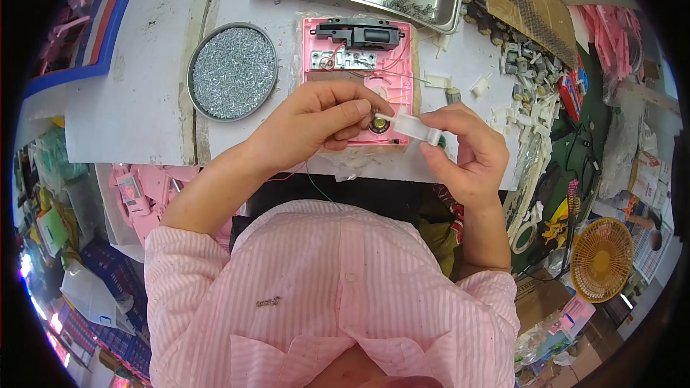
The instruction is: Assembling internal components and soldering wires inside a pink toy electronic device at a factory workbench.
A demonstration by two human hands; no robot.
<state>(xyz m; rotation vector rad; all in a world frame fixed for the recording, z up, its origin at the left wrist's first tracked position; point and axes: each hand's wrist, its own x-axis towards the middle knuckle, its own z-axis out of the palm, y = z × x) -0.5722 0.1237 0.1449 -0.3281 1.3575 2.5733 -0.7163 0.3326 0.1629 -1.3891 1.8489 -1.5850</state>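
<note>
Between the thumb and fingers of my right hand (471, 147) is a small white plastic part (413, 128) with a thin rod pointing left. My left hand (327, 116) is closed in a pinch at the rod's end; what its fingertips hold is too small and hidden to make out. Both hands are over the near part of a pink plastic housing (405, 86). Fixed in the housing are a black mechanism (359, 34), a metal plate (343, 59) and thin red and green wires. A round part with a brass-coloured centre (379, 123) shows beneath the rod.
To the left stands a round metal dish (192, 75) full of small silvery screws. A steel compartment tray (449, 20) at the back holds small dark springs. Many white plastic parts (528, 111) and small motors pile up on the right beside a cardboard piece (528, 7). Pink housings (140, 194) fill a bin below left.
</note>
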